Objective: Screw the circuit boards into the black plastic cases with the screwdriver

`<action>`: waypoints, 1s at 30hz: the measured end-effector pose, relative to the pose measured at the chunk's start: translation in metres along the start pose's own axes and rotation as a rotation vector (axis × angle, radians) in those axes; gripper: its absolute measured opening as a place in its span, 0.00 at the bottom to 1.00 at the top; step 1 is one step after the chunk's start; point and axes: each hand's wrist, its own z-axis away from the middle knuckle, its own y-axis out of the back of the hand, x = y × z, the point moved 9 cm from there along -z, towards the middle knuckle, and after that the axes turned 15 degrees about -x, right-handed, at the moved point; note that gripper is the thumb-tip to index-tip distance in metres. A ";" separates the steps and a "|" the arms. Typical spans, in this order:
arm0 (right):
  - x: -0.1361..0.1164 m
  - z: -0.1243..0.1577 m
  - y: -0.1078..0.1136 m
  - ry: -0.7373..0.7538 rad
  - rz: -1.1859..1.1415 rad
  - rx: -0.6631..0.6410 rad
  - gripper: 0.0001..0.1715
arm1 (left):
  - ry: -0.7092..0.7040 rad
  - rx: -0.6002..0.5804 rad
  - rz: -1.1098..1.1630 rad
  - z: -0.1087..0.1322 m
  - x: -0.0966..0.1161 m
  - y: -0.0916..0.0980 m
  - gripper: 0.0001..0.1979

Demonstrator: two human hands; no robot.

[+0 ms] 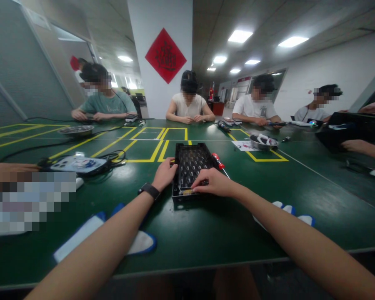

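A black rectangular case [192,164] with rows of small shiny parts inside lies on the green table in front of me. My left hand [165,174] grips its left edge, thumb on the rim and fingers at the side. Over the near right part of the case, my right hand [211,182] has its fingertips pinched together at a small yellowish piece [187,192] by the near edge. Whatever is between those fingertips is too small to make out. Just right of the case lies a red-handled screwdriver [218,161].
White-and-blue gloves [142,242] lie under my left forearm, another glove [306,219] beyond my right forearm. A phone-like device [81,163] with cables is at left. Metal bowls [77,131] [264,142] stand farther back. Several people sit across the table; other hands reach in at both sides.
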 end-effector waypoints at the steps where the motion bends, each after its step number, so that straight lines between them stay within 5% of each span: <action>1: 0.001 0.000 -0.001 -0.016 0.007 -0.004 0.13 | 0.002 0.002 -0.005 -0.001 -0.001 0.000 0.19; 15: -0.002 0.000 0.001 0.020 -0.050 -0.002 0.12 | -0.003 -0.001 -0.021 0.001 0.001 0.001 0.19; 21: 0.008 -0.001 -0.006 -0.003 -0.186 -0.014 0.20 | -0.023 -0.002 -0.016 0.001 0.002 0.000 0.19; 30: -0.014 0.002 0.005 0.061 0.170 0.018 0.11 | -0.021 -0.007 -0.012 -0.002 0.000 -0.002 0.18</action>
